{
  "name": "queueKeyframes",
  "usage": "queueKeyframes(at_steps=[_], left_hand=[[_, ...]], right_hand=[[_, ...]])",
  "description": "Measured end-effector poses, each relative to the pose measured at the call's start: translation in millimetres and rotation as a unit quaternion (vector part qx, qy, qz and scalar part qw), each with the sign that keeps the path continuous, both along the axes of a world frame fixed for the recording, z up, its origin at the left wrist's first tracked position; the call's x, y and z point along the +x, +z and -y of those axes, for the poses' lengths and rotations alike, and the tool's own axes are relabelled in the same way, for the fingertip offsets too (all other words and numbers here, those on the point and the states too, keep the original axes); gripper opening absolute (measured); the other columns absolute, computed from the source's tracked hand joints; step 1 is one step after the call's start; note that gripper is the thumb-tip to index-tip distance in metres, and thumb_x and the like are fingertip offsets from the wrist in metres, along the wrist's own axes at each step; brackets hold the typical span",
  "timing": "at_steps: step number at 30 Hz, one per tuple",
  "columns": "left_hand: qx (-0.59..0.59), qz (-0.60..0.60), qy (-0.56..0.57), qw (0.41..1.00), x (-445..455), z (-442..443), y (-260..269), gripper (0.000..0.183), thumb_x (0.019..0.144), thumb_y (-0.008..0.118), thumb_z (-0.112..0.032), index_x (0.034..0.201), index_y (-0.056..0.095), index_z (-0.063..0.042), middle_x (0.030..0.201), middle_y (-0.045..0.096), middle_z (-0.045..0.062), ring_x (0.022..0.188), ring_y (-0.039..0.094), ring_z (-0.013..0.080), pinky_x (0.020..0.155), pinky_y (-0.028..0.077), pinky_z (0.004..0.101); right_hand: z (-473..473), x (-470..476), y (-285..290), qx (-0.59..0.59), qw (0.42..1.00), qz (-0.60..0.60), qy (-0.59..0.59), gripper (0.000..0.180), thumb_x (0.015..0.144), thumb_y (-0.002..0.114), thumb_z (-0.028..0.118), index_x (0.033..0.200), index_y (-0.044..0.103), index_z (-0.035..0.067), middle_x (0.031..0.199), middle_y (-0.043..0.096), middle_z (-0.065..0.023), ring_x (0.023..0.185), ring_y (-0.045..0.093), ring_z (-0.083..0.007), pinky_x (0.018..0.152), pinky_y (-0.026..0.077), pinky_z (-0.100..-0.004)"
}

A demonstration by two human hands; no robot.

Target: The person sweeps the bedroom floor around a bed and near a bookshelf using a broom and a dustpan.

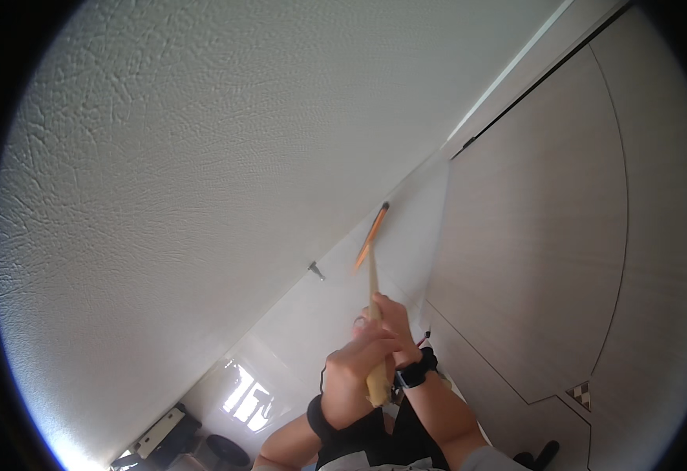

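Note:
A pale yellow pole [373, 274] slants away from me down to the floor, its blunt near end below my hands. At its far end is a slim orange bar-shaped head [371, 236], slightly blurred, with a dark tip close to the base of the wall. The exact kind of floor tool cannot be made out. My left hand [353, 357] grips the pole near its top end, with a black band on that wrist. Just beyond it, my right hand [396, 325] is closed around the shaft; a black watch sits on that wrist. The hands partly cover each other.
A textured pale wall [202, 165] rises on the left, with a metal doorstop [316, 271] at its foot. To the right stands a wood-grain door [526, 235] with a dark handle [538, 456]. Glossy floor [296, 335] lies between. Dark items [170, 433] stand at lower left.

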State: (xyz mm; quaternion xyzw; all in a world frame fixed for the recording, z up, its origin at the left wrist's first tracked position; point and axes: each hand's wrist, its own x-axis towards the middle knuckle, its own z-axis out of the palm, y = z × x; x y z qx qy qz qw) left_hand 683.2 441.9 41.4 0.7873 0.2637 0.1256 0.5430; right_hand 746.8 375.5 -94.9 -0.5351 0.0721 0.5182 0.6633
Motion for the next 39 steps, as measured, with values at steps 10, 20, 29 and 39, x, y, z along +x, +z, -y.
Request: queueKeyframes(at_steps=[10,20,29,39], left_hand=[[-0.013,0.178,-0.082,0.981,53.7,27.6,-126.3,0.018,0.067,0.057,0.008,0.081,0.057,-0.004,0.099,0.056,0.013,0.109,0.048,0.0353,0.079,0.047,0.0352],[-0.043,0.089,-0.086,0.991,28.9,63.4,-208.3,0.014,0.070,0.056,0.005,0.080,0.057,-0.004,0.098,0.056,0.012,0.102,0.052,0.0340,0.083,0.045,0.0354],[-0.038,-0.014,-0.082,0.996,-3.9,21.0,-63.4,0.012,0.067,0.054,0.007,0.073,0.059,-0.003,0.083,0.060,0.011,0.070,0.060,0.0279,0.062,0.048,0.0299],[-0.082,0.026,0.053,0.995,-45.3,36.2,-46.2,0.016,0.071,0.052,0.011,0.081,0.059,0.001,0.086,0.060,0.014,0.089,0.059,0.0256,0.083,0.043,0.0306]], right_hand=[[8.4,113.7,-47.8,-0.095,0.989,0.072,-0.090,0.017,0.079,0.044,0.010,0.063,0.044,0.005,0.057,0.044,-0.0033,0.045,0.043,-0.0121,0.044,0.043,-0.0272],[37.5,89.1,-159.0,-0.269,0.957,0.078,-0.072,0.019,0.078,0.044,0.014,0.066,0.048,-0.001,0.052,0.048,-0.0088,0.043,0.048,-0.0191,0.039,0.045,-0.0351],[33.9,11.8,-66.9,-0.087,0.994,0.032,0.057,0.017,0.076,0.051,0.012,0.062,0.046,0.005,0.053,0.046,-0.0037,0.046,0.040,-0.0119,0.041,0.035,-0.0293],[14.8,-14.4,-24.0,-0.190,0.960,0.193,0.070,0.021,0.068,0.054,0.015,0.060,0.043,0.000,0.052,0.046,-0.0129,0.048,0.049,-0.0211,0.045,0.037,-0.0323]])
